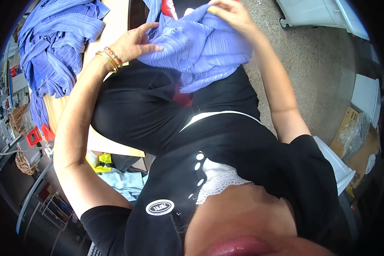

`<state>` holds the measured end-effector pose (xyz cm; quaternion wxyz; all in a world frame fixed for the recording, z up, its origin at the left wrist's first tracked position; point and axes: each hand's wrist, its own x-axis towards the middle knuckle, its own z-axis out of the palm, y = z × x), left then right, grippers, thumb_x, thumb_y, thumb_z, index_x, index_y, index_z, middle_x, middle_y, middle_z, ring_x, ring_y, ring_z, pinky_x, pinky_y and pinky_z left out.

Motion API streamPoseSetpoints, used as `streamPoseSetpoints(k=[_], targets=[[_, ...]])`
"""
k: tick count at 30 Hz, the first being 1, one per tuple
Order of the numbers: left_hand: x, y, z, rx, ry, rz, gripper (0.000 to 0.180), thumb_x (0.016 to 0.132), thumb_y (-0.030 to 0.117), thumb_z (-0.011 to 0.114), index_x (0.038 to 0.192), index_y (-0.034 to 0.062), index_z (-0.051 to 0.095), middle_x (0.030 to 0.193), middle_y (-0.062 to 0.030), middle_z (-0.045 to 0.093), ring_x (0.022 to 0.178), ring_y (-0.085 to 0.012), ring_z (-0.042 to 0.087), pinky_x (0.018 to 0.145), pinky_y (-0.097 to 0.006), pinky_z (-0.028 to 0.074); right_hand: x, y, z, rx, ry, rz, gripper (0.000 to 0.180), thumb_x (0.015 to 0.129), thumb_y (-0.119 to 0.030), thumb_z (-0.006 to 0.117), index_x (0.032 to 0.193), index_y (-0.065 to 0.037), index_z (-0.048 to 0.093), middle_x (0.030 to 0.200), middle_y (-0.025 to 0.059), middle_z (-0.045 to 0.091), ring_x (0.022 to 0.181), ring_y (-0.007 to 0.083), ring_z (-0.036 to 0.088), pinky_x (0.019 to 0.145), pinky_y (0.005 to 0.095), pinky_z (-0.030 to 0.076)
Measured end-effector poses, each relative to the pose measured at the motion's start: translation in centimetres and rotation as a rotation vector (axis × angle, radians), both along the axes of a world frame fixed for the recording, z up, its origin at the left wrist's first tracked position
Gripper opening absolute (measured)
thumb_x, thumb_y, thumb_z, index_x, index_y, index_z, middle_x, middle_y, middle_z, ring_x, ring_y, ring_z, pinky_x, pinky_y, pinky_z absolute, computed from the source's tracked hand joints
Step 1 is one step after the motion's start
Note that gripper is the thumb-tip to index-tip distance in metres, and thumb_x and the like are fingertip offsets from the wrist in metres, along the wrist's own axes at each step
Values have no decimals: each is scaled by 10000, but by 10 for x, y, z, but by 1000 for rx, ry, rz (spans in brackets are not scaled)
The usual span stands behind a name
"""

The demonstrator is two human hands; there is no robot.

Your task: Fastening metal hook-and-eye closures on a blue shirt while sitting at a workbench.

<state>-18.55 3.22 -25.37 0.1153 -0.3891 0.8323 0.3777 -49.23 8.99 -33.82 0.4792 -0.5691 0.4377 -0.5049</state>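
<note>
A periwinkle-blue pleated shirt (200,51) with small shiny buttons lies bunched over my lap, across black trousers (132,106). At its left edge my left hand (134,43) rests with thumb and fingers apart, touching the cloth. My right hand (234,16) pinches the shirt's far edge, its fingertips closed on the fabric. Bracelets (111,59) circle my left wrist. Part of the shirt is folded under itself and hidden.
More periwinkle pleated clothing (55,47) is heaped on a pale wooden table (106,32) at the left. Light-blue folded cloth (123,181) lies below the table's near edge. White wheeled bins (315,13) and flattened cardboard (358,149) stand at the right on the speckled floor (305,64).
</note>
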Motion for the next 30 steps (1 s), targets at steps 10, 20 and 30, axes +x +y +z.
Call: streamPoseSetpoints(k=[10,20,30], targets=[[-29,-8,-2,-293,215,-173,435,709,111,816,1087,21,620,1028,-72,635,993,-184,597,939,-308,452,-81,48,80,-131,-187,-150,179,942,-85,560,1088,4,613,1001,46,648,919,89,592,840,217,447],[-3,-22,22,186,497,45,471,841,99,722,1251,47,496,1003,-10,595,947,-103,573,871,-278,478,-84,59,97,313,452,238,284,816,-169,721,1060,-27,682,890,-3,656,797,47,574,720,204,453],[56,-71,72,-181,732,183,320,909,240,659,1177,67,632,1049,26,637,955,-48,559,812,-220,443,-123,5,180,19,147,-144,308,914,-162,626,1146,40,624,1055,69,665,942,117,623,856,246,477]])
